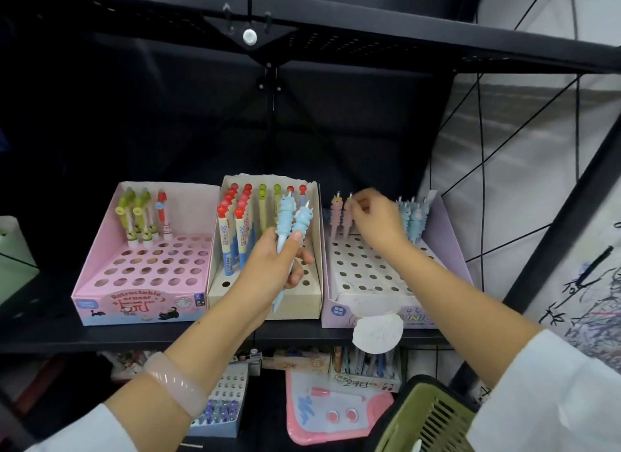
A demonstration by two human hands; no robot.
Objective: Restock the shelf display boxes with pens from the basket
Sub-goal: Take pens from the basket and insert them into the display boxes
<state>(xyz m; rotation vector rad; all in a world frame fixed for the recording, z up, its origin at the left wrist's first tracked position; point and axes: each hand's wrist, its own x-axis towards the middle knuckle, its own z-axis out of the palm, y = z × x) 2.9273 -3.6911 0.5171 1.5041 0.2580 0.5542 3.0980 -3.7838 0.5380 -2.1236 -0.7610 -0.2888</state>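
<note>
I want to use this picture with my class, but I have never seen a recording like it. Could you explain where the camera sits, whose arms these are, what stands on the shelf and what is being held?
There is one picture, taken by a wide-angle camera worn on a person's head, looking forward and down. No machine is involved: the two arms are that person's own.

On the black metal shelf stand three cardboard display boxes with holes for pens: a pink box with a few green and red pens at the back, a cream box with red-topped and green-topped pens, and a pale lilac box with pink and blue pens in its back row.

The left hand grips two light blue animal-shaped pens. The right hand reaches to the lilac box's back row; its fingers are blurred, so whether they hold a pen is unclear. A corner of the olive green plastic basket shows at the bottom right.
</note>
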